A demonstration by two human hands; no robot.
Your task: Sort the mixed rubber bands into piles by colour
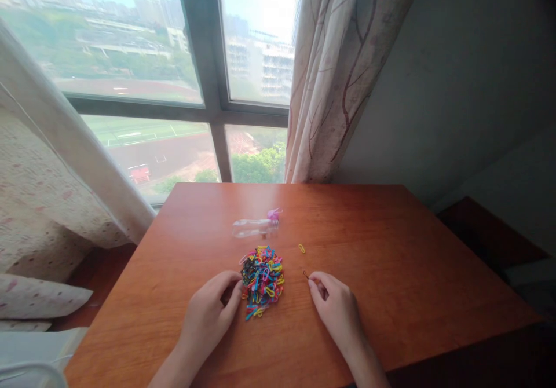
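A heap of small loop-shaped clips (264, 278) in blue, yellow, pink, red and black lies on the wooden table between my hands. My left hand (217, 301) rests at the heap's left edge by the black clips, thumb and fingertips closed together; what they pinch, if anything, is hidden. To the right of the heap, my right hand (332, 295) pinches a small dark loop-shaped clip (306, 274) between thumb and forefinger, its end sticking out toward the heap. A single yellow clip (302, 249) lies apart, just beyond the right fingertips.
Behind the heap lies a clear plastic container (252, 228) on its side, with a pink piece (274, 214) at its right end. The wooden table (412, 260) reaches back to a window (212, 110) flanked by patterned curtains (330, 75).
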